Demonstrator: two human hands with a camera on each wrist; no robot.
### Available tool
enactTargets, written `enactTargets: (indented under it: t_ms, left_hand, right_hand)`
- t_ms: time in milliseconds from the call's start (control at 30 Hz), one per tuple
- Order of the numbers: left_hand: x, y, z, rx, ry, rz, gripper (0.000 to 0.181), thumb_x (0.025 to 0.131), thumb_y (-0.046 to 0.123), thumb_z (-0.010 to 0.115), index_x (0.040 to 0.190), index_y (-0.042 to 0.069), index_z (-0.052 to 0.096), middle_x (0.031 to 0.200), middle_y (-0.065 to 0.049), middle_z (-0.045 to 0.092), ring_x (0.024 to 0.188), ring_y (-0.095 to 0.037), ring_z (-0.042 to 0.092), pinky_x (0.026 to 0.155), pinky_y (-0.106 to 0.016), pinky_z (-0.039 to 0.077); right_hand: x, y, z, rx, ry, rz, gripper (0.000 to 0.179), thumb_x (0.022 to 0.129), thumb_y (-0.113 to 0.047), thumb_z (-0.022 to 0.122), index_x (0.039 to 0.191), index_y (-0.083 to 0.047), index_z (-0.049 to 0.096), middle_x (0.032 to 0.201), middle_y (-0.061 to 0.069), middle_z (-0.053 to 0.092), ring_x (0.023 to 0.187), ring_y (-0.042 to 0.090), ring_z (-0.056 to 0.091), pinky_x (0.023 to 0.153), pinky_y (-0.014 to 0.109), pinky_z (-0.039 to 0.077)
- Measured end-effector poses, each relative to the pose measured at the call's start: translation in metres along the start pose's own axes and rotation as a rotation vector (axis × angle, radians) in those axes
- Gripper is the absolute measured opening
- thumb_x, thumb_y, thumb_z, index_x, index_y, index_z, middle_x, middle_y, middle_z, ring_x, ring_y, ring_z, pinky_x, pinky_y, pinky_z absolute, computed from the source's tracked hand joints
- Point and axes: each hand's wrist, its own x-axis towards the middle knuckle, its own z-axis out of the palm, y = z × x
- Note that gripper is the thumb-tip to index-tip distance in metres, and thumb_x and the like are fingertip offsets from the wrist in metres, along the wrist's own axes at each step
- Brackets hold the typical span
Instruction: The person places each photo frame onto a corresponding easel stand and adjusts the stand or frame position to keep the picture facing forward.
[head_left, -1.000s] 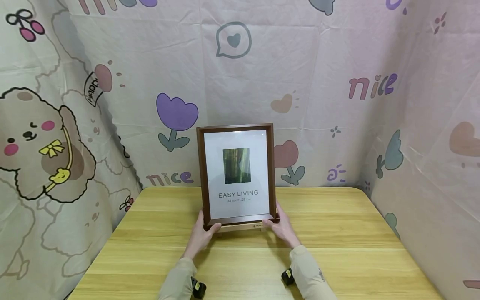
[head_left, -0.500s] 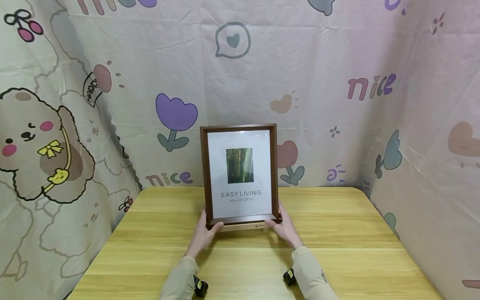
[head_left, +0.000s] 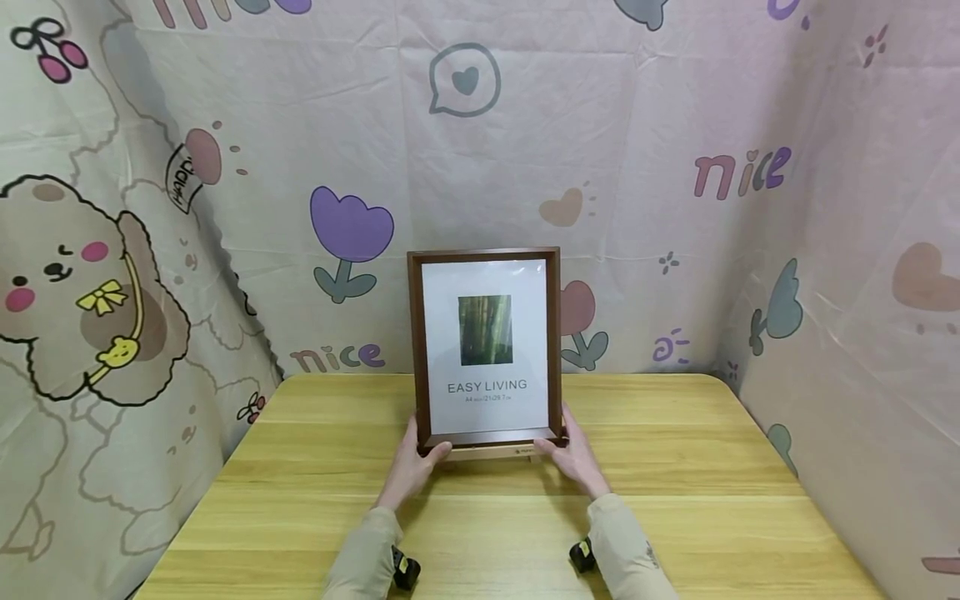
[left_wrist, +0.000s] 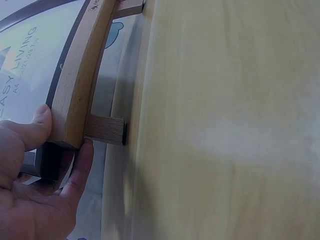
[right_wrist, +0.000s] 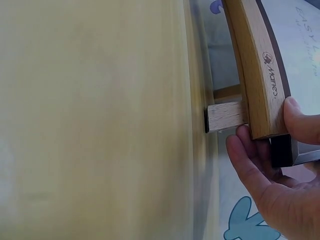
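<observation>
A brown picture frame stands nearly upright, leaning back on the pale wooden ledge of a small easel. It holds a white sheet with a green forest picture and the words "EASY LIVING". At the lower left corner my left hand grips frame and ledge, thumb in front, fingers beneath and behind. My right hand holds the lower right corner likewise. Below the ledge, a short easel leg with a dark tip shows in the left wrist view, and another leg in the right. The easel's back is hidden.
The wooden table spreads out around the easel, its rear edge just behind the frame. Printed cloth hangs behind and along both sides. Small black devices are strapped at both wrists.
The picture frame and easel have shifted slightly to the right, both hands moving along with them. The grip on each corner looks the same.
</observation>
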Motion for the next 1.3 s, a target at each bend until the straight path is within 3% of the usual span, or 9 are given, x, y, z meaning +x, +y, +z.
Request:
enactTargets:
  t_ms: [233,633,1100,1300]
  left_hand:
    - [0.003,0.003,0.002,0.001,-0.014,-0.022,0.093,0.095,0.029,0.07,0.158,-0.007,0.011,0.163,-0.033,0.018,0.149,-0.052,0.023,0.122,-0.065,0.02]
    - [0.005,0.006,0.005,-0.011,-0.032,-0.022,0.094,0.095,0.028,0.069,0.158,-0.009,0.01,0.163,-0.033,0.014,0.15,-0.053,0.02,0.123,-0.065,0.018]
    - [0.01,0.003,0.01,-0.016,-0.034,-0.007,0.092,0.095,0.028,0.07,0.159,-0.004,0.011,0.163,-0.032,0.018,0.149,-0.052,0.023,0.122,-0.065,0.02]
    - [0.011,0.004,0.011,-0.024,-0.038,-0.013,0.093,0.095,0.029,0.07,0.16,-0.003,0.011,0.164,-0.031,0.019,0.149,-0.052,0.023,0.122,-0.065,0.019]
  right_hand:
    - [0.001,0.0,-0.002,-0.003,0.019,-0.013,0.093,0.089,-0.01,0.073,0.162,-0.014,0.016,0.142,0.032,0.053,0.122,0.046,0.058,0.112,0.063,0.041]
    - [0.001,0.004,-0.005,0.002,0.031,-0.029,0.093,0.089,-0.01,0.074,0.162,-0.014,0.016,0.131,0.032,0.06,0.115,0.042,0.062,0.106,0.06,0.047]
    - [-0.003,0.003,-0.008,-0.014,0.044,0.002,0.093,0.09,-0.012,0.073,0.162,-0.011,0.014,0.139,0.035,0.054,0.124,0.049,0.057,0.113,0.066,0.037]
    - [-0.003,0.004,-0.009,-0.023,0.052,-0.003,0.094,0.089,-0.012,0.074,0.162,-0.009,0.015,0.137,0.035,0.056,0.122,0.048,0.058,0.112,0.065,0.038]
